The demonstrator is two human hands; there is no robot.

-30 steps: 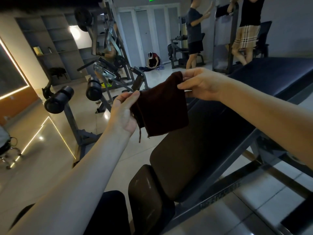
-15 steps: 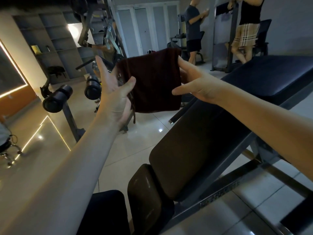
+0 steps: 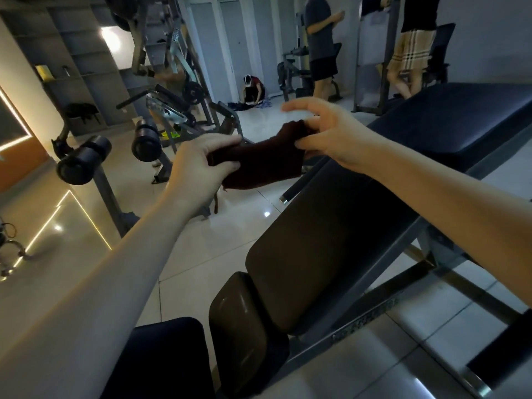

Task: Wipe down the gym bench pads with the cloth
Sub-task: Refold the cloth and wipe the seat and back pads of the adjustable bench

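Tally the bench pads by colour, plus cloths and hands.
Brown bench pads: 2, small pad and long pad
Dark blue bench pad: 1
Cloth: 1
Hands: 2, left hand and right hand
Total: 6

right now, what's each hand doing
Left hand: grips one end of the cloth.
Right hand: pinches the cloth's other end.

the dark maroon cloth (image 3: 264,165) is bunched into a thick fold, gripped in the air by the left hand (image 3: 198,165) and right hand (image 3: 331,136). it hangs beside the long, sloping dark back pad (image 3: 316,249). the small glossy seat pad (image 3: 239,321) sits at the back pad's low end.
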